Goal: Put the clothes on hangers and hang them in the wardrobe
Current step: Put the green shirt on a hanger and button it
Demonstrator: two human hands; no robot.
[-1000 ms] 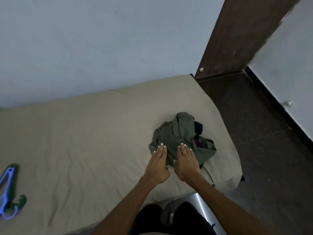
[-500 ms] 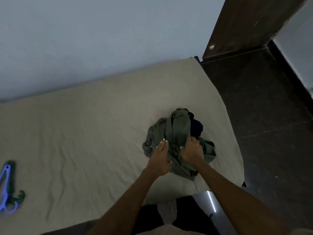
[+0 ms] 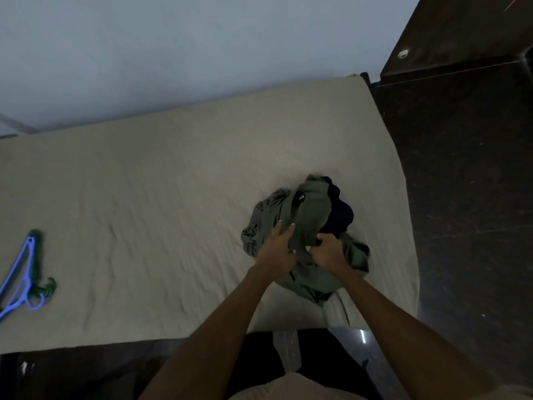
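Two hands at the green garment (image 3: 310, 215), bunched on the bed (image 3: 144, 197) near its right-hand corner. Left hand (image 3: 278, 249) on the garment's left part, thumb and fingers closed around a fold of the green cloth. Right hand (image 3: 327, 251) just right of the left hand, fingers curled into the cloth and gripping it. Dark navy garment (image 3: 340, 212) tucked against the green garment's right side, partly covered by it. Small black label with pale marks (image 3: 300, 197) on the green garment's upper fold. Blue hanger (image 3: 20, 272) and green hanger (image 3: 39, 284) lying together far to the left of the green garment, at the bed's left end, hooks toward the near edge. Dark floor (image 3: 461, 197) to the right of the bed. Brown door panel (image 3: 461, 30) beyond the floor, past the bed's far right corner. Pale wall (image 3: 173, 53) along the bed's far side.
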